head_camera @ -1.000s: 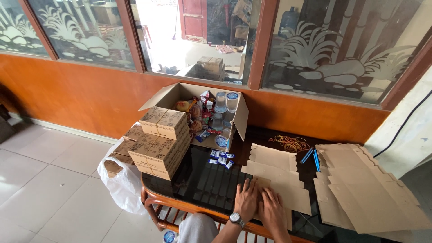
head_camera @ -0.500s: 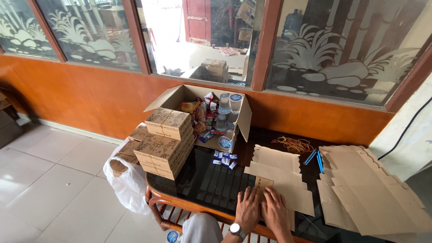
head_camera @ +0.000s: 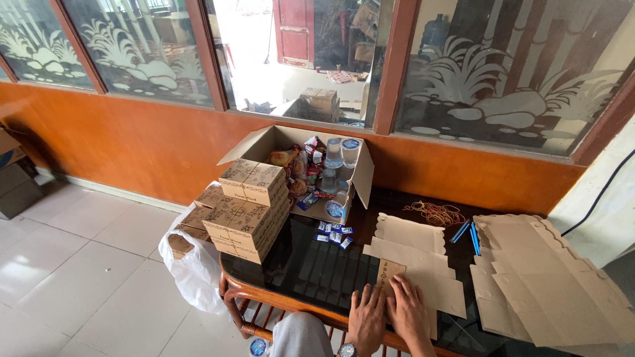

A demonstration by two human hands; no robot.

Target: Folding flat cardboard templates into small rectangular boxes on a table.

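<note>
My left hand (head_camera: 367, 319) and my right hand (head_camera: 409, 314) lie flat, side by side, near the front edge of a glass-topped table (head_camera: 311, 264). Both press on a flat brown cardboard box blank (head_camera: 413, 264) lying unfolded before me. The left wrist wears a watch (head_camera: 348, 351). Fingers are spread and nothing is gripped. A stack of folded brown printed boxes (head_camera: 248, 201) stands at the table's left end.
An open carton (head_camera: 317, 168) of snacks and water cups sits at the back. Small blue sachets (head_camera: 334, 235), rubber bands (head_camera: 436, 213) and blue pens (head_camera: 468, 235) lie nearby. More flat blanks (head_camera: 549, 277) pile at right. A white plastic bag (head_camera: 192, 264) hangs at left.
The camera has tilted a little, shifting the view. Both hands stay pressed on the cardboard blank in about the same spot.
</note>
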